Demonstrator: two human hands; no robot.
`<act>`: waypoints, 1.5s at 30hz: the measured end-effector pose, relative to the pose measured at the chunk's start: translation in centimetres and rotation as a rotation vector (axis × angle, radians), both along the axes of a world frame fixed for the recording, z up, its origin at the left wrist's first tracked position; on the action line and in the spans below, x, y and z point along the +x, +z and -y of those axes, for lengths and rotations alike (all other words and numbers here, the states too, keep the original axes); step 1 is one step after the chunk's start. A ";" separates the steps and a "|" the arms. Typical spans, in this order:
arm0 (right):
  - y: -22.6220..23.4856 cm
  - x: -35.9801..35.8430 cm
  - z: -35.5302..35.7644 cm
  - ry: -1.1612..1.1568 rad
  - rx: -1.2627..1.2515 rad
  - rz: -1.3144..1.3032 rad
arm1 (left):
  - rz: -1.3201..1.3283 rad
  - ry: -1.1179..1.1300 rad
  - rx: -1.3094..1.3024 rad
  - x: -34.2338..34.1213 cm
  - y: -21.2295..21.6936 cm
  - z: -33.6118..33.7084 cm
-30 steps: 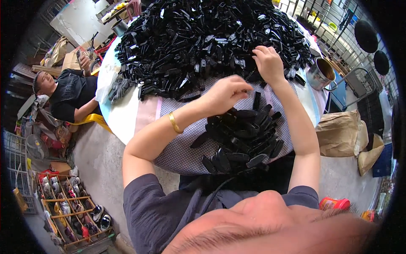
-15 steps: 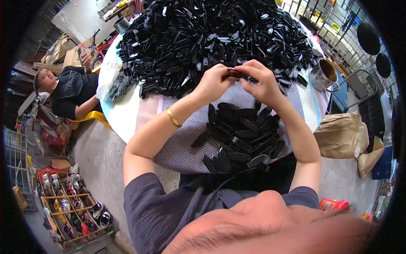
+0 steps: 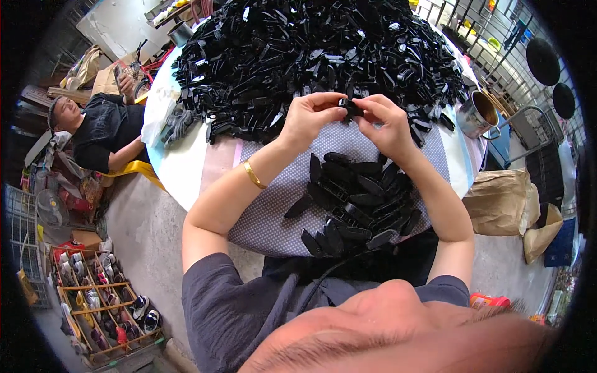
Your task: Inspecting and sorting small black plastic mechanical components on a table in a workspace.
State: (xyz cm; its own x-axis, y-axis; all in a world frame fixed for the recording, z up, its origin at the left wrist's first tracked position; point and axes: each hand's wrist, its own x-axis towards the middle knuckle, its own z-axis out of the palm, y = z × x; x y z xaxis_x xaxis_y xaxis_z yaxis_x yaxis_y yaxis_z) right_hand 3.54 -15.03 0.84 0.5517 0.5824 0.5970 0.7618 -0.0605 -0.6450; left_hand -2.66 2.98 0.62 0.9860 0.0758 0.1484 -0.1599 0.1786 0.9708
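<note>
Between my two hands, at the near edge of a big heap of black plastic parts, I hold a small black plastic part. My left hand pinches it from the left with thumb and forefinger, a gold bangle on that wrist. From the other side, my right hand grips it with thumb and fingertips. Its exact shape is partly covered by my fingers. Below my hands, a smaller pile of long, oval black plastic pieces lies on a dotted grey cloth close to my body.
The round table carries a grey glove at left and a metal pot at right. A person with a phone sits at the left. A shoe rack stands lower left; a brown paper sack is at right.
My fingers have shifted on the black part, which has turned from lying crosswise to a more upright position. My hands stay in nearly the same place; the near pile looks much the same.
</note>
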 end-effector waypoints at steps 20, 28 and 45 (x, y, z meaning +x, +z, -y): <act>-0.9 -0.7 -0.5 0.062 -0.094 -0.258 | 0.105 -0.080 -0.038 -0.5 0.4 1.4; 1.3 2.2 1.5 0.158 -0.404 0.043 | 0.113 -0.090 0.412 -0.7 1.2 1.4; -1.6 8.1 1.3 -0.582 -0.282 0.167 | 0.380 0.282 1.365 1.4 -1.7 1.9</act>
